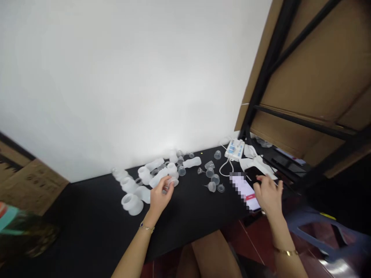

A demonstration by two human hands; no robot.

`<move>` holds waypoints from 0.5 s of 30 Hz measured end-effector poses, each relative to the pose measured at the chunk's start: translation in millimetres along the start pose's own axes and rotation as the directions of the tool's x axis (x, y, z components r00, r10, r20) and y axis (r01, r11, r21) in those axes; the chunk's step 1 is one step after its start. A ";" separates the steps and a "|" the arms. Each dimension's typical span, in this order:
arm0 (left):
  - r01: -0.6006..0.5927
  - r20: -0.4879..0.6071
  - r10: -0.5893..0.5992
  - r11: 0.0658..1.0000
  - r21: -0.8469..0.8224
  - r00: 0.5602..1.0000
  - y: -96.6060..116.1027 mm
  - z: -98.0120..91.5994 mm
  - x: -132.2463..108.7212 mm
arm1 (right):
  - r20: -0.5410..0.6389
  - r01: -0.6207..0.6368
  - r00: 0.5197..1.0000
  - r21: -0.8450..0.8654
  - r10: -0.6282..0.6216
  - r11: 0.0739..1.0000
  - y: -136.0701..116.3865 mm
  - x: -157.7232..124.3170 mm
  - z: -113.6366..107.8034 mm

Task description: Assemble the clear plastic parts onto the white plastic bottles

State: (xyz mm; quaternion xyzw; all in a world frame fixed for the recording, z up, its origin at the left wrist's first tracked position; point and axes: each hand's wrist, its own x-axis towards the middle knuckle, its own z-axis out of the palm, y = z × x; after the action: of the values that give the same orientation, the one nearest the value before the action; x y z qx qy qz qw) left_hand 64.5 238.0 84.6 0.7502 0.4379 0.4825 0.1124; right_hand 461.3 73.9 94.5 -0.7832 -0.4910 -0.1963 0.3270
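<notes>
**Black worktable against a white wall, two hands at work among clear plastic parts**

A black table (95,216) runs along a plain white wall (130,77) that fills the upper left of the frame. A black metal shelf frame (269,65) backed with brown board rises at the upper right, and a cardboard box (31,185) sits at the left edge.

A scatter of translucent white parts (136,185) lies left of centre, some tube-shaped and some ring-shaped. Small clear cups (214,179) lie right of centre, and a white power strip (234,150) with its cord lies behind them.

The left hand (160,196) is raised just above the table at the centre of the frame. It pinches a small clear piece (171,182) between thumb and fingertips, just beside the pile. The piece is blurred, and its exact shape cannot be told.

The right hand (268,195), right of centre, lies loosely spread over the near end of a phone (246,191) with a lit screen. Its fingertips reach toward a dark flat object just behind the phone. It does not appear closed around anything.

As a judgement, the small piece looks light and slippery. A firm fingertip pinch held low over the table would keep it from dropping among the look-alike parts. Light touches with the other hand should be enough to work the phone without pushing it along the table.
</notes>
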 end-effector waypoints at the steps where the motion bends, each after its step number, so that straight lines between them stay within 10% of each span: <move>1: -0.029 0.014 0.029 1.000 0.000 0.999 0.6 1.3 -0.8 | 0.109 0.018 0.994 -0.011 -0.017 1.000 20.8 -5.9 2.1; 15: -0.080 0.016 0.078 0.991 0.109 0.997 0.5 0.8 -1.5 | 0.122 -0.058 0.991 0.019 0.055 0.998 102.2 -20.3 2.2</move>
State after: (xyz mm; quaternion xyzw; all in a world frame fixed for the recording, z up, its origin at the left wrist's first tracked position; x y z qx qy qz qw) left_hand 65.2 236.7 83.6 0.7748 0.4332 0.4572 0.0544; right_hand 544.1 31.3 47.5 -0.8035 -0.4898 -0.1333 0.3109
